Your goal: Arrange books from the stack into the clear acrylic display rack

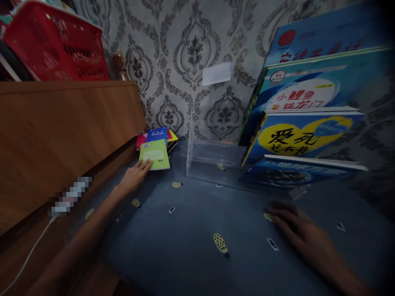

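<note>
My left hand (137, 174) reaches to the far left and is closed on the lower left part of a light green exercise book (158, 153); the thumb is hidden. Just behind it lies a small pile of booklets, with a blue booklet (156, 135) on top and pink and yellow edges showing. My right hand (300, 230) rests low over the tablecloth at the right with its fingers stretched out and nothing in it. In front of that hand stands a clear acrylic book rack (216, 160). Its right part bears several picture books, among them a blue and yellow one (302, 135).
A dark blue tablecloth (191, 230) with pineapple prints covers the table. Along the left runs a wooden cabinet (70, 115) with a red plastic basket (58, 45) on it. A white cable (29, 255) hangs at the lower left. Patterned wallpaper (173, 53) backs the table.
</note>
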Motion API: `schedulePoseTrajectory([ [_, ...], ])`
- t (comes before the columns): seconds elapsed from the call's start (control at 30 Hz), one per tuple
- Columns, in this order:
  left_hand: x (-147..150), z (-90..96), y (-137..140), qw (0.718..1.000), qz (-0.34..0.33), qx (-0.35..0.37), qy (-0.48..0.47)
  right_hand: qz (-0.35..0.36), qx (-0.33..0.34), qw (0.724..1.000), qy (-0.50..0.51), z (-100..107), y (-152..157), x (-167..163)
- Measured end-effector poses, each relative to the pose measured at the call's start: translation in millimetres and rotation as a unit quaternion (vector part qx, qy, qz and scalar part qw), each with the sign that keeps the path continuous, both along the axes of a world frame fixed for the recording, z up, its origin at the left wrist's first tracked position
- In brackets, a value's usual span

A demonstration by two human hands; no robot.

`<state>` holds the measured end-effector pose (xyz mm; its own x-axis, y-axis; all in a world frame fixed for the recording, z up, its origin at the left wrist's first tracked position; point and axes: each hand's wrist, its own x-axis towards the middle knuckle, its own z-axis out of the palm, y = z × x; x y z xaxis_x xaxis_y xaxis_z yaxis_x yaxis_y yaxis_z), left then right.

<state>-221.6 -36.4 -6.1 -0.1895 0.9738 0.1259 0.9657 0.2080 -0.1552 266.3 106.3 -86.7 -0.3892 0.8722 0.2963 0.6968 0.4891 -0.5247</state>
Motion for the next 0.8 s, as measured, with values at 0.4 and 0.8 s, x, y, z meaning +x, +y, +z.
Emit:
schedulePoseTrajectory([
  [0.4, -23.4, -19.8, 41.8, 0.983, 0.002, 0.033, -0.179, 0.010, 0.003, 0.999, -0.031, 6.6, -6.3, -1.2],
  [0.8, -23.8, -69.1, 86.2, 0.987, 0.010, 0.060, -0.149, 0.034, 0.065, 0.997, -0.024, -10.4, -4.2, 5.3],
])
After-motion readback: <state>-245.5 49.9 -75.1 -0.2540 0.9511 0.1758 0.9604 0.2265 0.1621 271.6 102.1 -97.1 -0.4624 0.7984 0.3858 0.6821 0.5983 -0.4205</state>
